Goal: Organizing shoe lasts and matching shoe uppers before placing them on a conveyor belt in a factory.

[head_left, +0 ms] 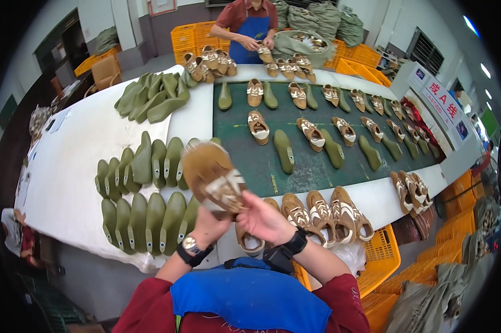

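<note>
We see both hands raised over the near edge of the white-covered work table (67, 183), holding one tan suede sneaker with cream stripes and a brown rubber sole (213, 176), sole tilted up toward the camera. The left hand (209, 222) grips it from below, fingers curled around the heel end; the right hand (263, 217) has its fingers pinching the upper's edge at the side. The shoe hangs in the air above the table edge, blocking part of the rows behind. Just left lie two rows of smooth olive-green plastic shoe lasts (139, 194), packed side by side, with another loose heap of green lasts (150, 97) further back. Right of the hands, a row of finished tan sneakers (322, 213) sits touching one another on the table lip. Beyond, a dark green conveyor belt (261, 166) carries more sneakers and single lasts, spaced apart. At the far end a co-worker in a blue apron (250, 28) handles a shoe. Yellow plastic lattice crates (381, 255) stand at lower right.
</note>
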Demonstrator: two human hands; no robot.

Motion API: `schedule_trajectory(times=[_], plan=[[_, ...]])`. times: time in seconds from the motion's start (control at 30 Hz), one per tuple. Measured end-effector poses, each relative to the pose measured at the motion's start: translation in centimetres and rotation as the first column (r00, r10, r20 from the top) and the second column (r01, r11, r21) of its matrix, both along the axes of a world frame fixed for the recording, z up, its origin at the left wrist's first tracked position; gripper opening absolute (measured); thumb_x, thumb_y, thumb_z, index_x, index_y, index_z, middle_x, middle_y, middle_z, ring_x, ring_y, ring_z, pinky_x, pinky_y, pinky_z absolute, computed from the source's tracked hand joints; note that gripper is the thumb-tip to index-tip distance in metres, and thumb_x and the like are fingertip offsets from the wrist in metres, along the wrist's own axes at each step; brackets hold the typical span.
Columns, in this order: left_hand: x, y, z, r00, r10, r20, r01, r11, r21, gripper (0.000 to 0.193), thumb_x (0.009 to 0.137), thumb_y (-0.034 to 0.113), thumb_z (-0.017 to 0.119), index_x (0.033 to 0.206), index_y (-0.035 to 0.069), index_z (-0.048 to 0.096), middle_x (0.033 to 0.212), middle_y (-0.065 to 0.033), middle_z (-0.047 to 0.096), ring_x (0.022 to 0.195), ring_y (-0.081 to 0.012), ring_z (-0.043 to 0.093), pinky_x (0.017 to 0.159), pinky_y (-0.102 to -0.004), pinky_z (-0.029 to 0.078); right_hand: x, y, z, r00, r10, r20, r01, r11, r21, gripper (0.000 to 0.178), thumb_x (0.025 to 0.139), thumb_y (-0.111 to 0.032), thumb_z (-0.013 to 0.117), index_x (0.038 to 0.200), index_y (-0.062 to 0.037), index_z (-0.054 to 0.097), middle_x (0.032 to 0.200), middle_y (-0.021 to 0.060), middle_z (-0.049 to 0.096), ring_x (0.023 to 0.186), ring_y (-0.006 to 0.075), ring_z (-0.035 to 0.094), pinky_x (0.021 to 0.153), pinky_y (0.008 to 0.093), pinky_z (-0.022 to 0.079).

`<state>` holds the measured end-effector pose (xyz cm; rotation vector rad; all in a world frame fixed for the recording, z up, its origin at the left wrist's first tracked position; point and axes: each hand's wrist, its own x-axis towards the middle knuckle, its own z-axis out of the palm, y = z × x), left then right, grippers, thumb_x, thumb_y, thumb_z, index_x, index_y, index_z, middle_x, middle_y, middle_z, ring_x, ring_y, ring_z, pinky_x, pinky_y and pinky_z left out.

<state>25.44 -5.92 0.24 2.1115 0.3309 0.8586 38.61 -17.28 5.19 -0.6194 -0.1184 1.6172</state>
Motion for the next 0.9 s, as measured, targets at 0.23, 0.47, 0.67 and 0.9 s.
schedule_trajectory(times=[0.23, 0.47, 0.67, 0.9], plan=[[-4.5, 2.2, 1.0, 0.987, 0.156, -0.048, -0.164, 0.947, -0.276, 0.074, 0.072, -0.002, 0.051, 0.139, -0.001, 0.02, 0.124, -0.0207, 0.048, 0.116, -0.029, 0.05, 0.097, -0.037, 0.041, -3.3, 1.5, 0.9, -0.542, -0.373, 0.753, -0.031, 0.904, 0.426, 0.047, 0.073, -0.013, 0.068, 0.118, -0.0094, 0.055, 0.111, 0.0134, 0.052, 0.097, 0.0307, 0.054, 0.082, 0.0384, 0.047], [-3.0, 1.1, 2.0, 0.99, 0.138, -0.04, -0.143, 0.96, -0.241, 0.076, 0.075, 0.003, 0.066, 0.138, 0.002, 0.024, 0.124, -0.0169, 0.047, 0.114, -0.0265, 0.049, 0.097, -0.035, 0.041, -2.6, 2.0, -1.1, -0.594, -0.371, 0.714, 0.06, 0.864, 0.5, 0.037, 0.071, -0.004, 0.061, 0.108, -0.0089, 0.062, 0.096, 0.0112, 0.055, 0.086, 0.0289, 0.057, 0.071, 0.0359, 0.05], [-1.6, 2.3, 3.9, 0.978, 0.172, 0.12, -0.202, 0.929, 0.31, 0.026, 0.075, 0.005, 0.066, 0.1, 0.001, 0.061, 0.097, -0.0143, 0.058, 0.085, -0.0327, 0.056, 0.073, -0.0373, 0.047, -2.9, 2.0, -0.9, -0.585, -0.396, 0.707, 0.129, 0.816, 0.564, 0.03, 0.069, 0.003, 0.058, 0.098, -0.0053, 0.062, 0.083, 0.0117, 0.05, 0.071, 0.0296, 0.055, 0.062, 0.0384, 0.047], [-2.0, 1.8, 4.4, 0.979, 0.161, 0.121, -0.187, 0.949, 0.254, 0.017, 0.079, 0.003, 0.061, 0.095, -0.001, 0.062, 0.087, -0.0139, 0.06, 0.078, -0.0316, 0.058, 0.069, -0.038, 0.047, -3.4, 1.6, -0.5, -0.573, -0.342, 0.745, 0.073, 0.884, 0.462, 0.034, 0.07, 0.004, 0.057, 0.1, -0.0109, 0.064, 0.082, 0.0114, 0.047, 0.069, 0.029, 0.053, 0.059, 0.0369, 0.045]])
